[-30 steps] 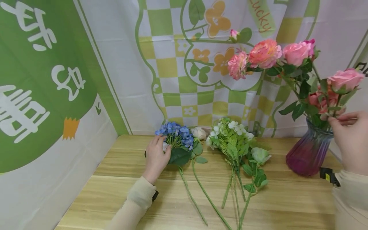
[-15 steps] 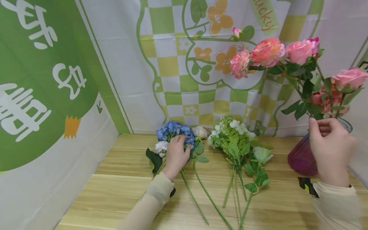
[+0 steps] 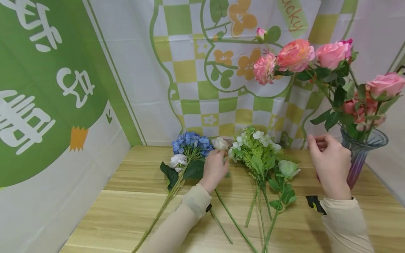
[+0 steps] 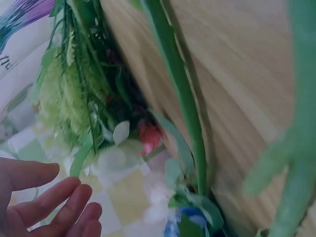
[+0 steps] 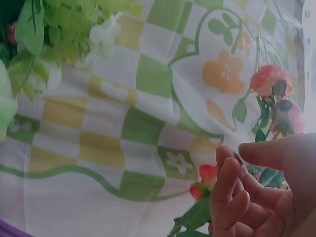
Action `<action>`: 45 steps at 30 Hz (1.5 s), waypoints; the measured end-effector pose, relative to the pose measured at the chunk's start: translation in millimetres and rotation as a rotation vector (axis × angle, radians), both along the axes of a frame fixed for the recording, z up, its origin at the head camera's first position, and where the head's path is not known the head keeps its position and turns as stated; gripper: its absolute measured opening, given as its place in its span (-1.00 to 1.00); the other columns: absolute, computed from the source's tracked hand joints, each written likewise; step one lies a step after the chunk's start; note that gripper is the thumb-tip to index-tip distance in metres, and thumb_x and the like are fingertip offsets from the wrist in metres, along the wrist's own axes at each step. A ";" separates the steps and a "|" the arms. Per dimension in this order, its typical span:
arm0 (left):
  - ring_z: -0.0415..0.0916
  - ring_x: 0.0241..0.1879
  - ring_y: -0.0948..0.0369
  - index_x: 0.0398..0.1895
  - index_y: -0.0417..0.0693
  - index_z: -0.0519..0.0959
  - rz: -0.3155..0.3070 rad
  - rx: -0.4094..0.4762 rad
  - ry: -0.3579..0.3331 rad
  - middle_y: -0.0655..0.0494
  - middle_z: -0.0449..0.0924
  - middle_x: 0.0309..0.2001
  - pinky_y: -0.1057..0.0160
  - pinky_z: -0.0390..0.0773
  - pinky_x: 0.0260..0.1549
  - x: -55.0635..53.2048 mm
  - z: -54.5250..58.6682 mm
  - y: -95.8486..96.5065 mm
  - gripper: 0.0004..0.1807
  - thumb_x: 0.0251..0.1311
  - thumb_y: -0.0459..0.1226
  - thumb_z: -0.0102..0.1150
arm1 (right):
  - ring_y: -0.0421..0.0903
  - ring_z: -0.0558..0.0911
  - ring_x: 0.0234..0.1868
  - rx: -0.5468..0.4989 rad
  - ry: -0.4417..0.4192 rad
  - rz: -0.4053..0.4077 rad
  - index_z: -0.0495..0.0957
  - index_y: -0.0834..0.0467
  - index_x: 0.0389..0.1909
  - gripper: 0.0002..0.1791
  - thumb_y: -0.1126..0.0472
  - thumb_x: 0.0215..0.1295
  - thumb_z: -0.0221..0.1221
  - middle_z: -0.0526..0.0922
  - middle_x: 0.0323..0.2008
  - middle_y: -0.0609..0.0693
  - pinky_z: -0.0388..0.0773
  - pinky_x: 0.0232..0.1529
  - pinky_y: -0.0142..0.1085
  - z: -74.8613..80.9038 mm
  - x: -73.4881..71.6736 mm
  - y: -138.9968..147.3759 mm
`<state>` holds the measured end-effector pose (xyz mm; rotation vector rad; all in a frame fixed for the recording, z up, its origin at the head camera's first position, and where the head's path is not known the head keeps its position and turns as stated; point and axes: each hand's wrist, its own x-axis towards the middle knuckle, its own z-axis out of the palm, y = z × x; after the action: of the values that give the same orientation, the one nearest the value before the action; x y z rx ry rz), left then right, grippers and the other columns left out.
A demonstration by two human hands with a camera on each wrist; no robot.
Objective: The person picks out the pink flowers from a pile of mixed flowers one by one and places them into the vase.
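My left hand [image 3: 216, 171] hovers over the stems just below the pale cream rose [image 3: 220, 143], to the right of the blue hydrangea [image 3: 191, 144]. In the left wrist view, the fingers of that hand [image 4: 54, 207] are relaxed and bent slightly, with nothing between them and the thumb. My right hand [image 3: 330, 165] is in the air left of the ribbed glass vase [image 3: 359, 154], fingers loosely curled. Nothing shows in its grasp in the right wrist view, where thumb and fingertips [image 5: 228, 153] come close together. Pink roses [image 3: 333, 54] and coral peonies [image 3: 295, 55] stand in the vase.
A white-and-green flower bunch [image 3: 257, 151] and a pale green rose [image 3: 288, 169] lie mid-table. A white flower [image 3: 178, 161] with a long stem lies at left on the wooden table [image 3: 120, 207]. Printed cloth [image 3: 186, 70] hangs behind.
The left hand has moved right, from the white flower across the hydrangea to the cream rose. The right hand has left the vase's flowers and moved left, uncovering the vase's rim.
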<state>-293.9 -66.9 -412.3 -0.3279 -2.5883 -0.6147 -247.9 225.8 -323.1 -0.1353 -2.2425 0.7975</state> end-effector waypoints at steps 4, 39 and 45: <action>0.59 -0.33 0.12 -0.38 -0.06 0.70 -0.024 -0.095 -0.045 0.06 0.66 -0.29 0.17 0.58 -0.35 -13.0 -2.3 15.3 -0.87 0.21 -0.27 0.17 | -0.48 0.36 -0.65 0.018 -0.017 0.008 0.64 0.15 -0.31 -0.58 -0.13 0.32 0.05 0.71 -0.44 0.11 0.29 -0.64 -0.38 -0.9 -1.1 -4.8; 0.56 -0.11 0.13 0.12 -0.07 0.48 -0.176 -0.342 -0.370 -0.02 0.60 -0.09 0.28 0.54 -0.29 -28.5 4.2 90.7 -0.68 0.31 -0.31 0.00 | -0.68 0.19 -0.68 0.003 -0.026 -0.004 0.65 0.17 -0.29 -0.54 -0.16 0.31 0.05 0.72 -0.40 0.13 0.20 -0.60 -0.51 -1.3 -1.0 2.5; 0.55 -0.06 0.10 0.00 -0.06 0.55 -0.142 -0.335 -0.392 -0.06 0.57 -0.03 0.23 0.58 -0.27 -31.1 3.7 100.8 -0.73 0.24 -0.27 0.10 | -0.69 0.19 -0.66 0.003 -0.023 -0.004 0.65 0.17 -0.29 -0.55 -0.15 0.31 0.06 0.72 -0.40 0.14 0.20 -0.60 -0.50 -0.5 -1.0 2.9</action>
<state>-325.0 33.9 -408.6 -0.5505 -3.0718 -0.3102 -249.0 228.7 -323.6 -0.1483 -2.2647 0.7938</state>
